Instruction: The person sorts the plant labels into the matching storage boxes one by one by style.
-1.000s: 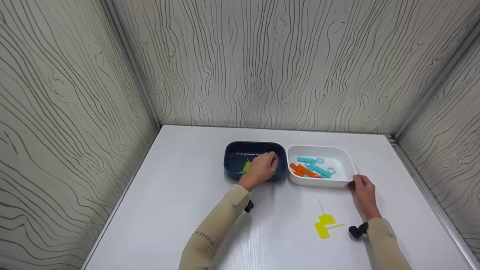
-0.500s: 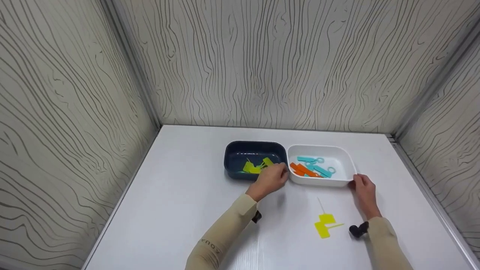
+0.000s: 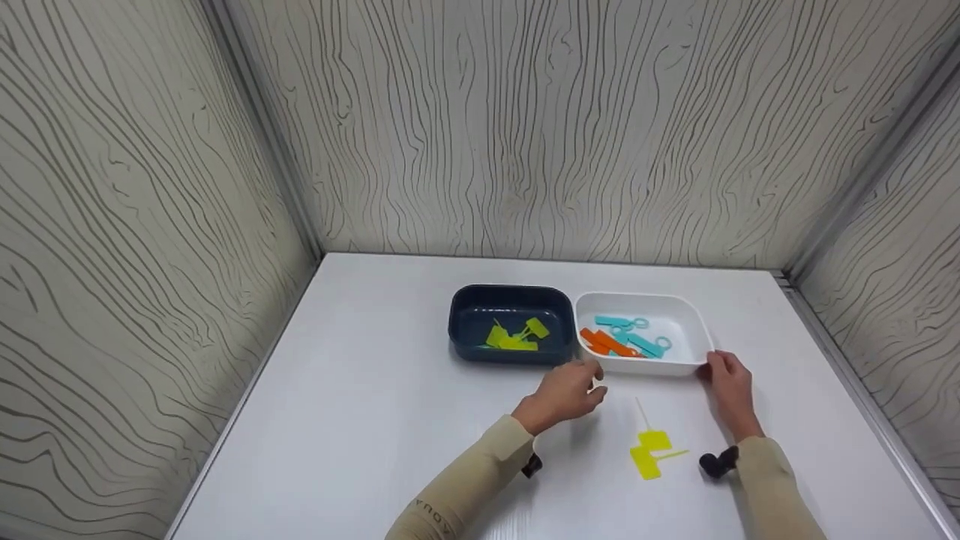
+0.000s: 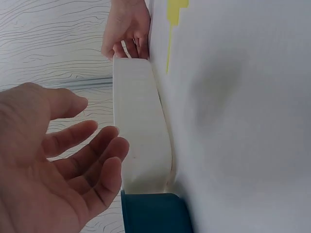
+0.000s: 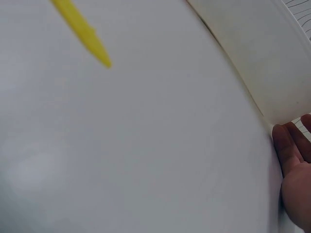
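Observation:
My left hand point(image 3: 566, 390) is above the table just in front of the two containers, fingers loosely bent and nothing between them. The left wrist view shows its thumb apart from the fingers. My right hand point(image 3: 731, 386) holds the front right corner of the white container point(image 3: 660, 367), thumb at the rim. Inside that container lie turquoise tags point(image 3: 643, 345) with ring ends and orange tags point(image 3: 606, 341). The dark blue container point(image 3: 472, 315) beside it holds several yellow tags point(image 3: 517, 343). Two yellow tags point(image 3: 655, 439) with thin tails lie on the table between my hands.
Both containers stand side by side on the white table point(image 3: 360, 390), near its back. Wood-patterned panels point(image 3: 525, 135) rise behind and at both sides. A dark device point(image 3: 718, 461) is strapped at each wrist.
My left hand has come out of the dark blue container, moving right and toward me, uncovering the yellow tags there. My right hand stays at the white container's corner.

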Tool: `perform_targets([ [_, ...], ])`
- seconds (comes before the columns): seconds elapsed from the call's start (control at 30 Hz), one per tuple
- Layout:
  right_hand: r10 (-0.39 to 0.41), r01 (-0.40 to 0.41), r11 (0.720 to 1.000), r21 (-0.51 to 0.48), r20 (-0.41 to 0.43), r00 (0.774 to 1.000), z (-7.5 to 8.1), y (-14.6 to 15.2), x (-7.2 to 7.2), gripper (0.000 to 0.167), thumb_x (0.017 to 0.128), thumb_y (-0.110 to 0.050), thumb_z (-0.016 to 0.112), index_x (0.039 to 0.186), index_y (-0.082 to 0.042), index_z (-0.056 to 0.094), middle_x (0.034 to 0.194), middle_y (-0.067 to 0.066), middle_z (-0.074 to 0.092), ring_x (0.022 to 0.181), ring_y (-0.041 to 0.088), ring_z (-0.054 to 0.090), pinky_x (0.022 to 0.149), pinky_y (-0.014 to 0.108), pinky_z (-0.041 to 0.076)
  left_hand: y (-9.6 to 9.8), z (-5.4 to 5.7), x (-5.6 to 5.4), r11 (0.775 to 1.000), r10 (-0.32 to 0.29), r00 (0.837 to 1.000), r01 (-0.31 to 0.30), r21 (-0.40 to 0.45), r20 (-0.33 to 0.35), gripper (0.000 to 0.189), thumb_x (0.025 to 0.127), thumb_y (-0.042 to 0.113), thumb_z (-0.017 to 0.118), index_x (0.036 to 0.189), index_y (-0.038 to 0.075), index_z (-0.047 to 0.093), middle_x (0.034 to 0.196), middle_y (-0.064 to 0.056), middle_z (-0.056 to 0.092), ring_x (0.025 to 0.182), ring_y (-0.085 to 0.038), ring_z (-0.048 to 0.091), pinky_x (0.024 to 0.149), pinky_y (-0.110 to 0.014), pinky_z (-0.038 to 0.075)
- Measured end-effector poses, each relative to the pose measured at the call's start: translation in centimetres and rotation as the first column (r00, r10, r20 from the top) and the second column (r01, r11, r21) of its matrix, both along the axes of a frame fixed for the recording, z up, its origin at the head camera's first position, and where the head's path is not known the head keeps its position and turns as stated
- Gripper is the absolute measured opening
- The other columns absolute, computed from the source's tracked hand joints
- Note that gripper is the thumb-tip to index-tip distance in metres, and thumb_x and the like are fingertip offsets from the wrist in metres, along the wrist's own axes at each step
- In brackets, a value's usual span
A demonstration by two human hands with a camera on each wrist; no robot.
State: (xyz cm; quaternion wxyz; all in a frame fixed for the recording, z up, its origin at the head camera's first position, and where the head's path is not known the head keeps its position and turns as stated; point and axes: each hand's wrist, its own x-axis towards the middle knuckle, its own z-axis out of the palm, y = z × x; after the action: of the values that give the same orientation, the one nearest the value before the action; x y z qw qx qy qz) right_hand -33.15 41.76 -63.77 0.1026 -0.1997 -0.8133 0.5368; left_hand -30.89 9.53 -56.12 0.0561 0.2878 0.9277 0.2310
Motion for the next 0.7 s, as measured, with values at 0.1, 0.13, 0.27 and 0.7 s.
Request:
perform_targets([
  [0.1,0.006,-0.006,1.0,-0.002,0.017,1.0,0.1,-0.1,0.1,0.058,0.102,-0.048,0.035,0.137,-0.003,0.049,0.13,0.014,0.056,0.096,0.0,0.052,0.08,0.006,0.04,0.4,-0.3,0.6,1.0,-0.006,1.0,0.007,-0.009,0.028,0.028,0.095,0.036,0.064,0.118,0.021,0.062,0.102,0.005,0.067,0.08,-0.004,0.056,0.072,-0.016,0.049],
  [0.13,0.007,-0.007,1.0,-0.002,0.017,1.0,0.1,-0.1,0.0,0.059,0.102,-0.048,0.035,0.137,-0.003,0.049,0.131,0.015,0.055,0.097,0.002,0.052,0.08,0.006,0.041,0.5,-0.4,0.8,1.0,-0.006,0.999,0.006,-0.011,0.035,0.028,0.095,0.036,0.064,0.119,0.021,0.062,0.102,0.006,0.067,0.081,-0.004,0.056,0.072,-0.016,0.049],
  [0.27,0.009,-0.009,1.0,-0.006,0.012,1.0,0.2,-0.1,0.0,0.059,0.103,-0.049,0.035,0.138,-0.003,0.048,0.132,0.016,0.055,0.099,0.004,0.052,0.08,0.006,0.04,1.2,-0.7,1.6,1.0,0.011,0.997,-0.01,-0.012,0.08,0.028,0.094,0.038,0.064,0.118,0.023,0.061,0.102,0.008,0.065,0.081,-0.003,0.056,0.073,-0.016,0.049],
  [0.7,0.011,-0.011,1.0,-0.006,0.019,1.0,0.0,-0.1,0.2,0.061,0.102,-0.05,0.034,0.139,-0.004,0.047,0.134,0.015,0.055,0.106,0.011,0.052,0.08,0.005,0.04,4.2,-3.1,4.2,0.995,-0.044,0.983,0.06,-0.082,0.179,0.028,0.094,0.043,0.063,0.117,0.028,0.062,0.094,0.011,0.059,0.076,-0.005,0.05,0.071,-0.017,0.047],
])
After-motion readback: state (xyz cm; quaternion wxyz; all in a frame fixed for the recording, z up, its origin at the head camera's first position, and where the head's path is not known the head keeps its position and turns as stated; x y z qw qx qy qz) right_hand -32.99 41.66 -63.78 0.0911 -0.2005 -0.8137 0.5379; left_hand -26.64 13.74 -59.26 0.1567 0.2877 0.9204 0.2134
